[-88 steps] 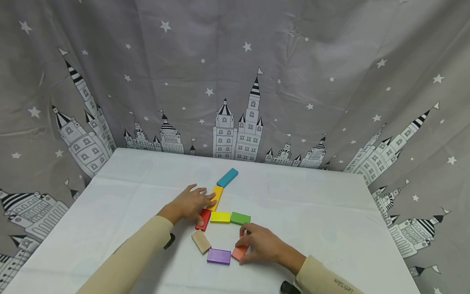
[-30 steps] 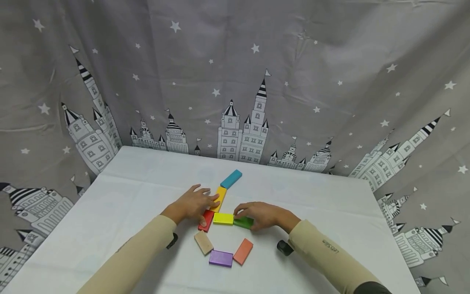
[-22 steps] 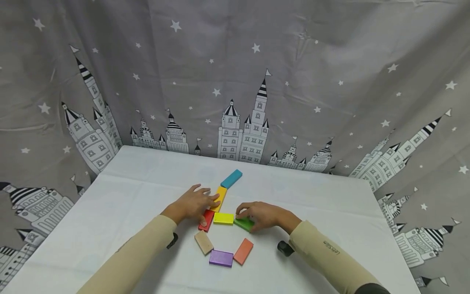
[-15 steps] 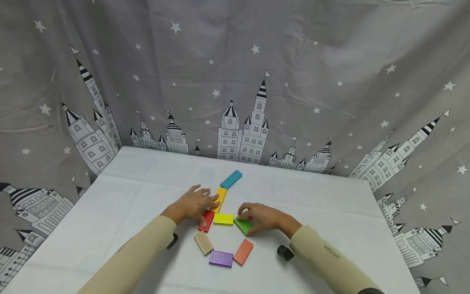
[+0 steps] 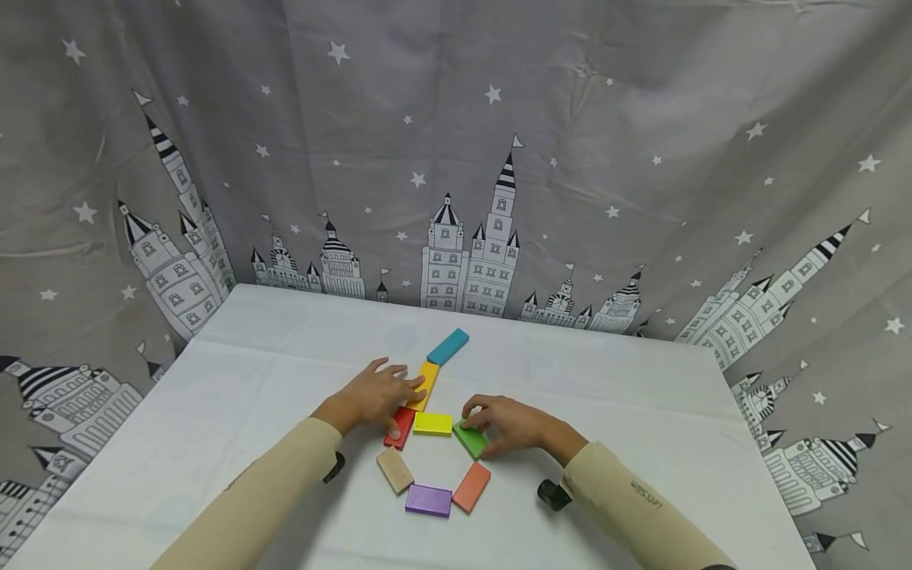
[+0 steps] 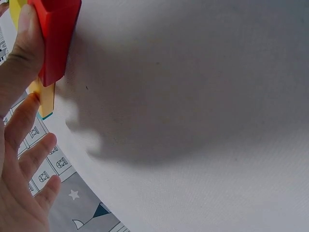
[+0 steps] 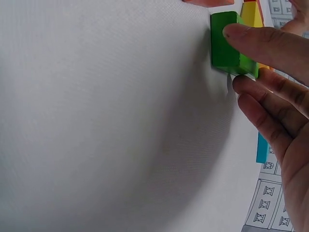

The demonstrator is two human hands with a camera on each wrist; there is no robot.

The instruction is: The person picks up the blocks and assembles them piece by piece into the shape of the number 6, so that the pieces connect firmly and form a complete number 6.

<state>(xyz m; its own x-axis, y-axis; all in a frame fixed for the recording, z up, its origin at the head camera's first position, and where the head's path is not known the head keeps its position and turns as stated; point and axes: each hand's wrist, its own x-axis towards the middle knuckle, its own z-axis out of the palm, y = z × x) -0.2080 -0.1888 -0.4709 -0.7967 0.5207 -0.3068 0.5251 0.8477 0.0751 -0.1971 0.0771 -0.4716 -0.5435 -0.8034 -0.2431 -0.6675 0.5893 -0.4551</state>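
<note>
My right hand (image 5: 514,424) pinches a green block (image 5: 470,438) at its near and far ends, the thumb on the near one. The block lies slanted on the table, one corner by the bright yellow block (image 5: 433,424). Fairly spread, my left hand (image 5: 372,396) rests its thumb on the red block (image 5: 400,427) and fingertips on the amber block (image 5: 426,386). The left wrist view shows the thumb against the red block (image 6: 57,41), the other fingers loosely extended. In the right wrist view the thumb presses the green block (image 7: 225,46), fingertips at its far end.
A blue block (image 5: 449,347) touches the far end of the amber one. Plain wood (image 5: 395,471), purple (image 5: 429,500) and coral (image 5: 472,487) blocks curve round the near side. They lie on a white-covered table (image 5: 606,396); a grey castle-print curtain (image 5: 321,142) hangs behind.
My right hand moved from the coral block to the green one. It turned the green block from level with the yellow one to a slant, near end toward me. The left hand stayed.
</note>
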